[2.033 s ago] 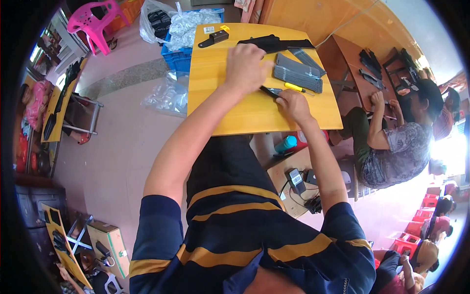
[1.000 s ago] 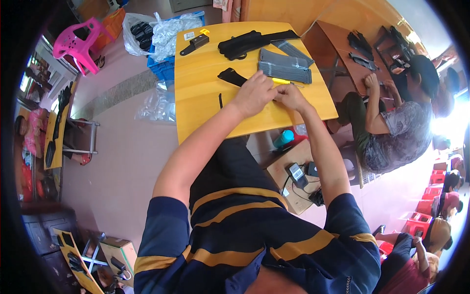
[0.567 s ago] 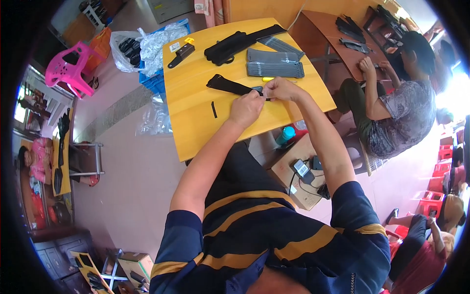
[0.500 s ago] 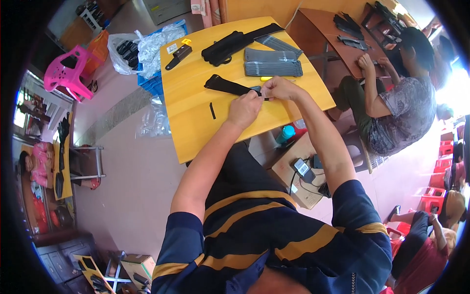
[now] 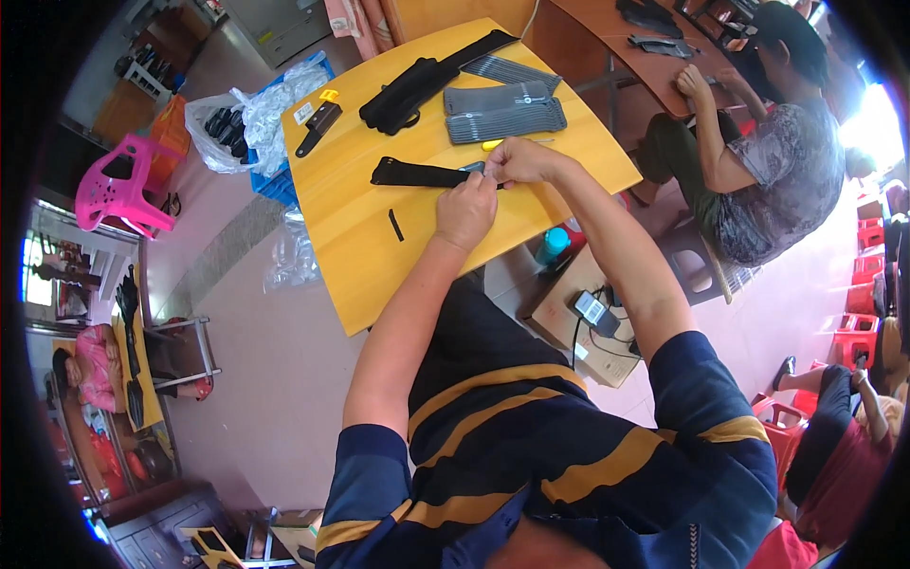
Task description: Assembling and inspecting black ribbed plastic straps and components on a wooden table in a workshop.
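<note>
- The left hand [image 5: 466, 211] rests on the yellow worktop [image 5: 379, 266] with its fingers curled down onto the right end of a black strap [image 5: 417, 174], which lies flat across the middle of the surface.
- The right hand [image 5: 519, 161] sits just beside the left, touching it, fingers bunched and pinching at the same end of the strap; what exactly sits between the fingertips is too small to tell.
- A small black strip [image 5: 395, 225] lies alone on the worktop, near the strap on the side closer to the person.
- Beyond the hands lies a stack of grey ribbed bands [image 5: 504, 110], with a yellow-handled tool [image 5: 502, 144] just beside the right hand.
- A longer black padded piece [image 5: 417, 83] lies diagonally at the far side, and a black-and-yellow cutter [image 5: 318, 121] is near the far left corner.
- A co-worker [image 5: 758, 161] sits at a neighbouring brown table [image 5: 607, 38] to the right.
- A pink plastic chair [image 5: 118, 190] stands on the floor well to the left.
</note>
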The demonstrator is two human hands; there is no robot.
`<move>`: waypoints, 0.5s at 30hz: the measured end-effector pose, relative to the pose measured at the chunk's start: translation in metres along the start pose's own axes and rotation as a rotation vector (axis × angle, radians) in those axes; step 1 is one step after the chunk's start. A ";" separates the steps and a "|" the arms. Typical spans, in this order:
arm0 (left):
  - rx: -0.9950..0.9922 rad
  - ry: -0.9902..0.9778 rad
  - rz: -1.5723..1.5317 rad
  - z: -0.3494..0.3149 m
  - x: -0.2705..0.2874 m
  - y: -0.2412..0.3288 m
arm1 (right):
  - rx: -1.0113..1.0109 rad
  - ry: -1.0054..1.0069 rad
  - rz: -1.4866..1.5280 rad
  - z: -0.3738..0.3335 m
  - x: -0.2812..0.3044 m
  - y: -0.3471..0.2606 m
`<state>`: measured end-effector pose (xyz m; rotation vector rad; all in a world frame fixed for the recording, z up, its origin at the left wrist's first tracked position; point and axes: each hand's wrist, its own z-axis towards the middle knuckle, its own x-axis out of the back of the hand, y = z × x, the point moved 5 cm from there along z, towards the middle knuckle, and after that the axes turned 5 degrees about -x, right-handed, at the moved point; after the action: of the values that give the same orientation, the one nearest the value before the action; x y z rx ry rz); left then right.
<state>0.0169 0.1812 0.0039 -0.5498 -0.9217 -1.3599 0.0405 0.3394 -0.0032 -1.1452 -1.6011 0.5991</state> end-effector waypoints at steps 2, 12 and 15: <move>-0.063 -0.004 -0.010 -0.001 0.001 -0.001 | -0.012 0.022 -0.038 -0.001 -0.002 -0.002; -0.093 -0.230 -0.113 0.006 0.009 -0.012 | -0.034 0.025 -0.046 0.000 -0.003 -0.004; -0.079 -0.205 -0.173 -0.004 0.020 -0.011 | -0.014 0.025 -0.018 0.001 -0.003 0.003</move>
<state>0.0068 0.1644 0.0160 -0.6915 -1.1055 -1.5206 0.0404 0.3382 -0.0076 -1.1435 -1.5954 0.5606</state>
